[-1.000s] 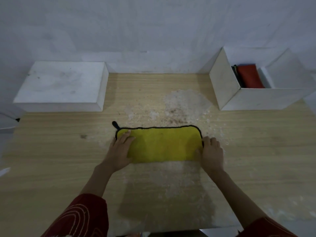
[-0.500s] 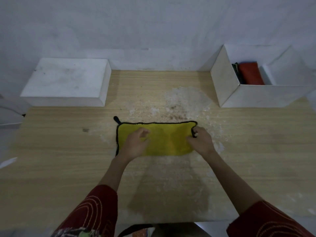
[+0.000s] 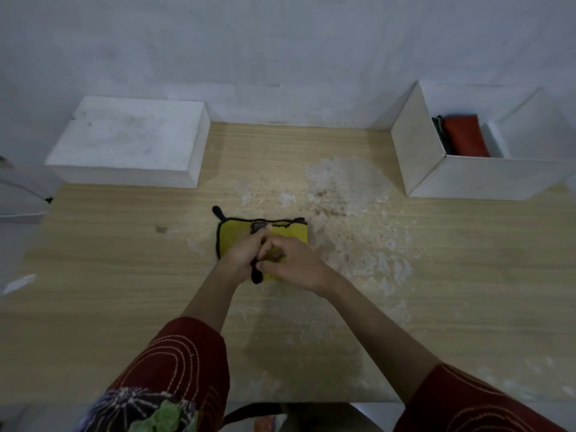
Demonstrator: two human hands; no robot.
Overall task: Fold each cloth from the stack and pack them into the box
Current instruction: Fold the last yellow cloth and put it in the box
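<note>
Head view: your open white box (image 3: 413, 146) stands at the far right of the worktop (image 3: 124, 275), against the wall. In it a red cloth (image 3: 466, 135) stands on edge, with a dark cloth (image 3: 440, 134) just beside it on the left. At the far left sits a closed white box (image 3: 131, 141).

The yellow cloth (image 3: 232, 236), edged in black, lies at mid-worktop, well apart from both boxes, with its black loop (image 3: 216, 211) sticking out at the far left corner. Your right hand (image 3: 296, 266) pinches a black-edged fold over the near part of the cloth. Your left hand (image 3: 240, 255) rests on the cloth, fingers curled — whether it grips the fabric cannot be told.

A pale, scuffed patch (image 3: 343, 179) marks the worktop between the cloth and the open box — nothing stands on it.
</note>
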